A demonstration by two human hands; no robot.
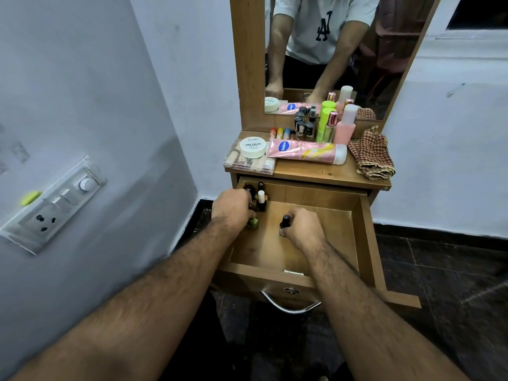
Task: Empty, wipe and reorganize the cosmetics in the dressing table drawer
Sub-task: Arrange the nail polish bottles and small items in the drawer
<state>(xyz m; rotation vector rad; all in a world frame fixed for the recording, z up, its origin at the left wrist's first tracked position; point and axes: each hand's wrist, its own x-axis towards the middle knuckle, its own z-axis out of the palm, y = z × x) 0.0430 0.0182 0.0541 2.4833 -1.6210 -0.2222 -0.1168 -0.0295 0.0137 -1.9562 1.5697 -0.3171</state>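
Head view. The wooden dressing table drawer [354, 215] is pulled out, its curved metal handle [291, 305] facing the camera. Both forearms reach down into it.

Left hand [232, 206]: at the drawer's back-left corner, fingers curled around a small green-bodied bottle [253, 222] that stands on the drawer floor. Just beyond the knuckles stands a cluster of small dark nail polish bottles [258, 195], one with a white cap, packed against the back-left corner.

Right hand [303, 226]: near the middle of the drawer floor, fingers pinched round a dark-capped nail polish bottle [284, 225], which stands upright; whether its base touches the wood cannot be told.

The hands are apart, each on its own bottle.

Tabletop above the drawer: a clear plastic case [248, 160] with a round white jar labelled NAIL POLISH [253, 147] on top; a pink lotion tube [306, 151] lying on its side; a group of upright bottles behind it, including a lime-green-capped bottle [324, 123] and a pink bottle with a pale cap [346, 125]; a checked red-and-cream folded cloth [372, 152] at the right edge. A wood-framed mirror [248, 64] stands behind.
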